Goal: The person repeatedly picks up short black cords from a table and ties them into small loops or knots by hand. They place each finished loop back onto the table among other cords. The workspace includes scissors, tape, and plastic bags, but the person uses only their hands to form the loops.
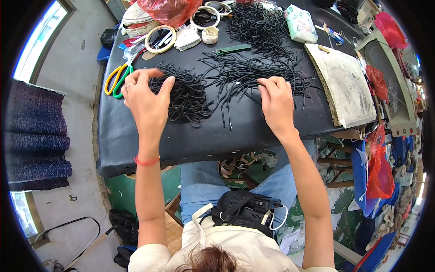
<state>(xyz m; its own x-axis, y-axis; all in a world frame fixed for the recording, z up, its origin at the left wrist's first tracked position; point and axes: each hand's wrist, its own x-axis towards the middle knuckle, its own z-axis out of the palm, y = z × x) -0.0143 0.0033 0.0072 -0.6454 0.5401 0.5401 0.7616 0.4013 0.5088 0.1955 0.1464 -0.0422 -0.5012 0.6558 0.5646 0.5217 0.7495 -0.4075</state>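
Note:
My left hand [147,102] is at the left edge of a tangled heap of looped black cords [188,95]. Its thumb stands well apart from its bent fingers, with nothing visible between them. Farther right, my right hand [277,106] pinches thumb and fingers together at a spread of loose black cords [242,72], on a cord whose held part is hidden by the fingers. Several cord ends from this spread point toward the table's near edge. Left of my left hand lie scissors [118,80] with one yellow and one green handle.
A larger pile of black cords [256,27] lies behind the spread, with a green tool [232,49] between them. Tape rolls [161,39], a small round tub [210,35] and a red plastic bag [168,10] sit at the back left. A worn pale board [344,84] covers the table's right side.

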